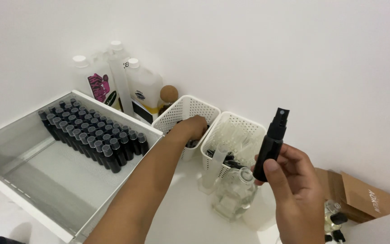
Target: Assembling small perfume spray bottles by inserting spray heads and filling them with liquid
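White wall behind, we hold a black spray bottle (271, 143) near-upright in our right hand (294, 190) (fingers closed round it) — our left hand (194, 129) dips into the white basket (177, 118), grip hidden.

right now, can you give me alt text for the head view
A right hand holds up a small black spray bottle while the left hand reaches into a white perforated basket. Left of it, a white drawer holds rows of capped black bottles.
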